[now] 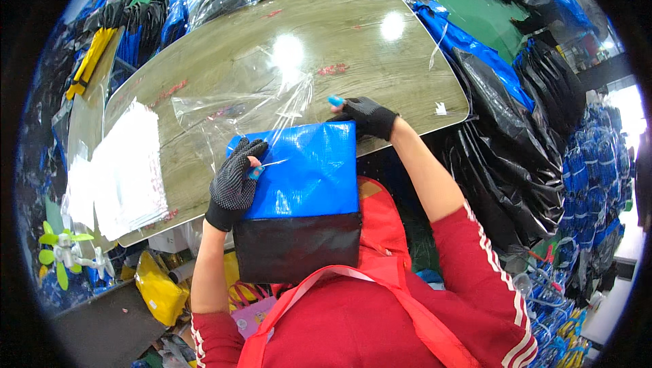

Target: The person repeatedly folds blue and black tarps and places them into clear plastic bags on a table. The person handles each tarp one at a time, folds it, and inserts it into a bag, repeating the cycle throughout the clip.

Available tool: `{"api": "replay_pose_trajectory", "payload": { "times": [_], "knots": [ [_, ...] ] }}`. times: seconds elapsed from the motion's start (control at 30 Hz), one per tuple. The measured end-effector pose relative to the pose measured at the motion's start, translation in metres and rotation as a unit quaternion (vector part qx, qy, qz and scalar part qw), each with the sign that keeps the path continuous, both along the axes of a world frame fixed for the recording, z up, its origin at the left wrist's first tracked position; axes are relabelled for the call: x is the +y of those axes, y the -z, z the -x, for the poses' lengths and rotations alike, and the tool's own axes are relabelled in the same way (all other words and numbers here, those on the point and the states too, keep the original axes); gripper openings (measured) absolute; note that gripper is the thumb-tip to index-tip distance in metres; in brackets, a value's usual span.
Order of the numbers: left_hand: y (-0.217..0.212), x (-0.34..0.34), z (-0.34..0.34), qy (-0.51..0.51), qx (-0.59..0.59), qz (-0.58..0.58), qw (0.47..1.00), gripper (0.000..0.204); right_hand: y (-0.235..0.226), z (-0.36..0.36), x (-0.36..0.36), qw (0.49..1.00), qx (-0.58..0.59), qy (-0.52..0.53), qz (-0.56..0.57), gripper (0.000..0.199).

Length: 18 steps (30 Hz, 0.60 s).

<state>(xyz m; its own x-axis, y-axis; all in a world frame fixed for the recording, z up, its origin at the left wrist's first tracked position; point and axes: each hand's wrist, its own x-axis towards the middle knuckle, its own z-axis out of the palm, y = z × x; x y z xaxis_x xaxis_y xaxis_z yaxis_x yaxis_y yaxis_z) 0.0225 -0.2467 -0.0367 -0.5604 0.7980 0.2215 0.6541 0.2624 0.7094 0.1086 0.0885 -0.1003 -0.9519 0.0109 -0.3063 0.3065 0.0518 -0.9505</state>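
Observation:
A box-shaped bag (302, 171) with a blue top and a black side sits in front of my body at the table's near edge. At its left side, my left hand (234, 181), in a black dotted glove, is closed around a small pointed metal tool with a blue handle (256, 172). The tool's thin tip lies over the blue top. By the far right corner is my right hand (367, 117), gloved in black with its fingers curled. Something small and blue (335, 100) shows at its fingertips; I cannot tell what it is. Crumpled clear plastic film (224, 111) lies just beyond the bag.
The wood-patterned table (367, 35) carries a stack of white sheets (129, 164) at the left and a white scrap (441, 108) at the right. Black and blue folded material (502, 144) is heaped along the right edge. A green-bladed fan (64, 249) stands at lower left.

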Motion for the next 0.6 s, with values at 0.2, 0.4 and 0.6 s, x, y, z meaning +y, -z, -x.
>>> {"api": "replay_pose_trajectory", "payload": {
  "times": [0.2,0.4,0.6],
  "knots": [
    [-0.005,-0.006,0.0,0.008,0.22,0.083,0.972,0.024,-0.015,0.016,-0.011,1.0,0.0,-0.026,0.004,0.027],
    [0.02,-0.015,-0.011,-0.068,0.113,0.065,0.989,0.046,-0.023,-0.047,-0.023,0.986,0.024,0.125,0.103,0.036],
    [0.048,-0.017,0.001,-0.316,-0.194,-0.175,0.912,0.039,-0.022,-0.045,-0.028,0.988,-0.029,0.141,0.058,0.024]
  ]
}}
